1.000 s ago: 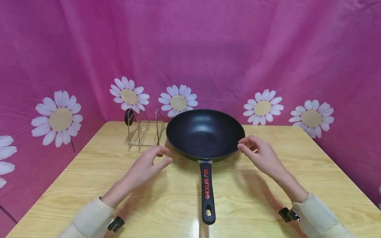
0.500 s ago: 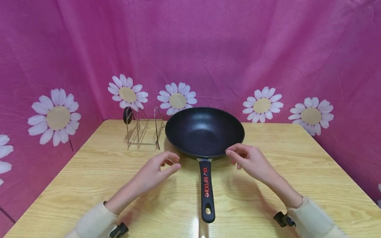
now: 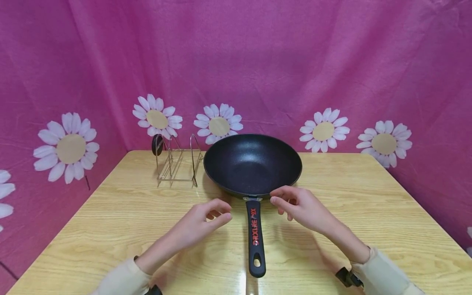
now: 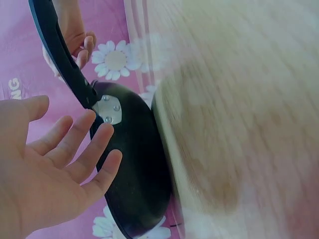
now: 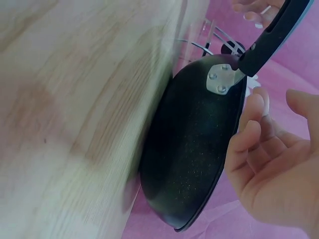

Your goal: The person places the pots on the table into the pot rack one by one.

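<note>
A black wok (image 3: 254, 164) stands on the table, its long handle (image 3: 256, 241) with red lettering pointing toward me. Left of that handle hovers my left hand (image 3: 203, 221), fingers loosely bent and holding nothing. My right hand (image 3: 298, 207) is on the other side, its fingertips close to the wok's near rim; whether they touch it I cannot tell. The left wrist view has the left hand (image 4: 60, 164) with fingers spread in front of the wok's side (image 4: 134, 164). In the right wrist view the relaxed right hand (image 5: 274, 159) lies beside the rim, with nothing in its grasp.
A wire rack (image 3: 177, 164) with a black round piece (image 3: 157, 144) at its left end stands just left of the wok. The wooden table (image 3: 92, 233) ends at a pink cloth (image 3: 258, 73) printed with white daisies, behind and at both sides.
Both hands have moved inward and nearer to me, closer to the handle from either side. The wok and the rack stay in place; the head view has shifted slightly.
</note>
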A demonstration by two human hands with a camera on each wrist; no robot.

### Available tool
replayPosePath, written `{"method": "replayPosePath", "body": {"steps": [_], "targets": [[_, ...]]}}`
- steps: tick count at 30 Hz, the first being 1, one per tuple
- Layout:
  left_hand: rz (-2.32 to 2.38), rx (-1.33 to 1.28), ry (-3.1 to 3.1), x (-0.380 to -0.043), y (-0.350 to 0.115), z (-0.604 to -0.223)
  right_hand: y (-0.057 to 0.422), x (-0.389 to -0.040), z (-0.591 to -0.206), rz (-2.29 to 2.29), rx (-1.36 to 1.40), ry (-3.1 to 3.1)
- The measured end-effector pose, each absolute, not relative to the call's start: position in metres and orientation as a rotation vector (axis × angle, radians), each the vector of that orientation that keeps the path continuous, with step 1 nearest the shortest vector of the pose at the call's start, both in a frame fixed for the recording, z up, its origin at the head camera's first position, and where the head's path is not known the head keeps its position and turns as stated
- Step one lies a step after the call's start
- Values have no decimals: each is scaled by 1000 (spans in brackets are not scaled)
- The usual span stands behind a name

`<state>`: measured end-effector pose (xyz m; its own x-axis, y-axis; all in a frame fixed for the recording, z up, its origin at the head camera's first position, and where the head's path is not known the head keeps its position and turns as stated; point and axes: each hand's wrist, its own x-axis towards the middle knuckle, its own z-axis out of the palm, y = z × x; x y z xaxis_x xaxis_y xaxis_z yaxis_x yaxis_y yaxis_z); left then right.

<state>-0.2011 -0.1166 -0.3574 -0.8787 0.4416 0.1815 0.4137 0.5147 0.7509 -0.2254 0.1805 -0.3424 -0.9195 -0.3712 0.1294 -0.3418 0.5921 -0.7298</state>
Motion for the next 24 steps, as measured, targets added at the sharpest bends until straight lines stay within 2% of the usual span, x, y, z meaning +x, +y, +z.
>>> {"method": "replayPosePath", "body": {"steps": [24], "targets": [[1421,644,2489,-180,-95,-366,165,-208,-354,-1276,-648,2676]]}}
